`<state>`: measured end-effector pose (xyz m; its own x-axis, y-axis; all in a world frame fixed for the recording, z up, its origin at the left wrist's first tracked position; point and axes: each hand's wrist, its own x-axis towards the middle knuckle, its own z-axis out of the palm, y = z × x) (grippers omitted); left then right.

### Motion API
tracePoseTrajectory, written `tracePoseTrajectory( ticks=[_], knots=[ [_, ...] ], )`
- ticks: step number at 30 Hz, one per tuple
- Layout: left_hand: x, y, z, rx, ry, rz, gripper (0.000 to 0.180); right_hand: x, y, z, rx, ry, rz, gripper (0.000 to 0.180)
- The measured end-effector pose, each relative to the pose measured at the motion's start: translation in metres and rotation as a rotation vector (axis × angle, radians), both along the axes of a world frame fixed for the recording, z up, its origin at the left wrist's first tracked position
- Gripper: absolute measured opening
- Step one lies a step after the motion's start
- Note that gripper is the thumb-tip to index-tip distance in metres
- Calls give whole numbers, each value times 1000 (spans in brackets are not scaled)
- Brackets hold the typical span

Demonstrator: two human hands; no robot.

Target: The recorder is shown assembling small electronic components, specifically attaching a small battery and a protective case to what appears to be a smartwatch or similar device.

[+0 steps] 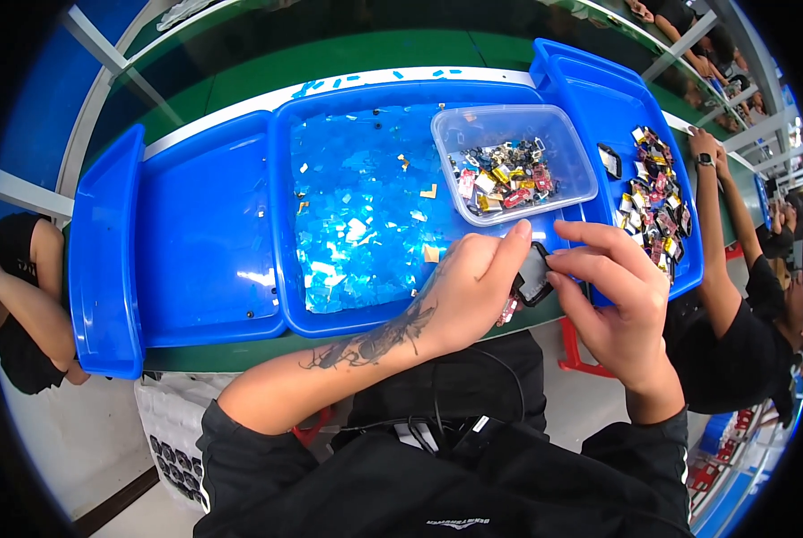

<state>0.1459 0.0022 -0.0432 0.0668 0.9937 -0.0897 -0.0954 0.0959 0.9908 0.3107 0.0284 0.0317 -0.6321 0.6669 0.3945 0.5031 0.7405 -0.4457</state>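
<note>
Between my two hands, in front of the clear plastic box, is a small black rectangular frame with rounded corners and a greyish middle (533, 274). My left hand (478, 287) is closed on its left side, thumb upward; most of its fingers are hidden behind the palm. At the frame's right edge, my right hand (624, 291) pinches with thumb and forefinger, the other fingers curled. Some pinkish small part (508, 310) shows just below the left hand, too little of it to name. A similar black frame (610, 161) lies in the right blue tray.
The clear box (514, 215) holds mixed small electronic parts and rests on a blue tray (285, 206) strewn with blue film pieces. Another blue tray (204, 332) stands left. The right tray (590, 85) bears a heap of small parts (657, 202). Co-workers sit at both sides.
</note>
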Motion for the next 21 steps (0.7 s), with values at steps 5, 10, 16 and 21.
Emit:
tracePoseTrajectory(
  ticks=[5,10,16,21],
  knots=[
    [-7,1,-1,-72,71,-125,55,-4,1,-6,39,0,7,19],
    [-1,-1,1,46,62,-17,58,-5,2,-9,71,-26,38,20],
    [-1,-4,6,94,140,8,56,-7,5,-11,105,-75,49,21],
    [-2,-6,4,174,206,33,52,-6,5,-11,95,-61,63,23]
  ],
)
